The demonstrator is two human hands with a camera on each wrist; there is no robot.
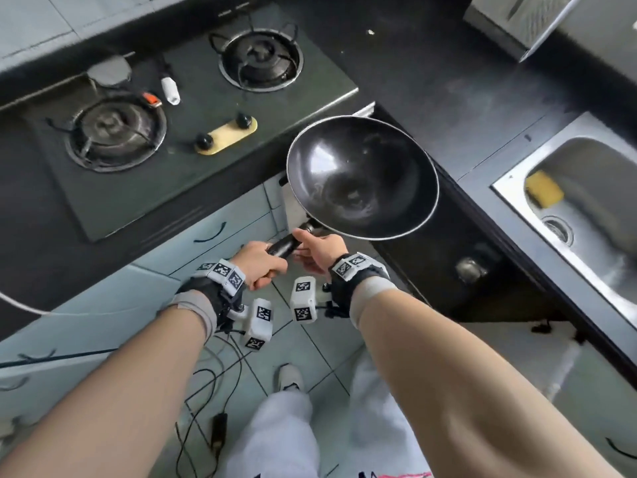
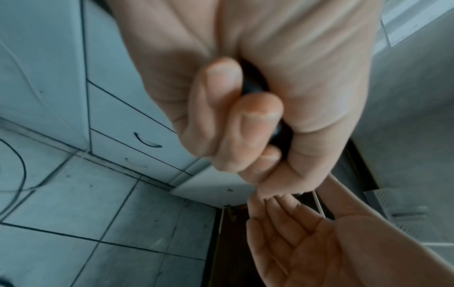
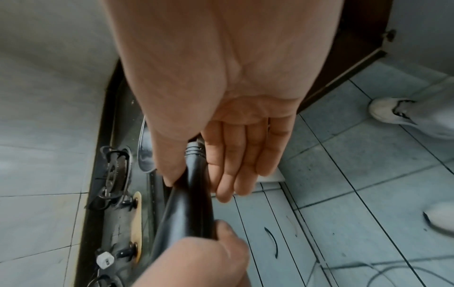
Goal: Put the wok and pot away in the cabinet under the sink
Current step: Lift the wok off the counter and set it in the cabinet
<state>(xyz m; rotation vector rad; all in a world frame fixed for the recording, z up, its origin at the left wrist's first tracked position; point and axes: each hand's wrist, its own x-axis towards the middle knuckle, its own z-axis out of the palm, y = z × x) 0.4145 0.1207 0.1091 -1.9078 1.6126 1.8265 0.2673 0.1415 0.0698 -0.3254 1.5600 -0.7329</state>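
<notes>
A black wok (image 1: 358,181) with a thin bright rim hangs in the air off the counter's corner, over the dark open cabinet (image 1: 444,281) below the sink (image 1: 510,181). My left hand (image 1: 258,263) grips the end of its black handle (image 1: 284,246), fingers curled tight round the handle (image 2: 253,85) in the left wrist view. My right hand (image 1: 317,251) lies against the handle nearer the bowl. Its fingers (image 3: 233,155) are straight beside the handle (image 3: 194,203), thumb on the other side. No pot is clearly in view.
A two-burner gas stove (image 1: 193,174) sits on the black counter to the left. A yellow sponge (image 1: 543,188) lies in the sink. Something shiny (image 1: 470,269) sits inside the cabinet, whose pale door (image 1: 551,367) stands open. Cables (image 1: 206,374) trail over the tiled floor by my feet.
</notes>
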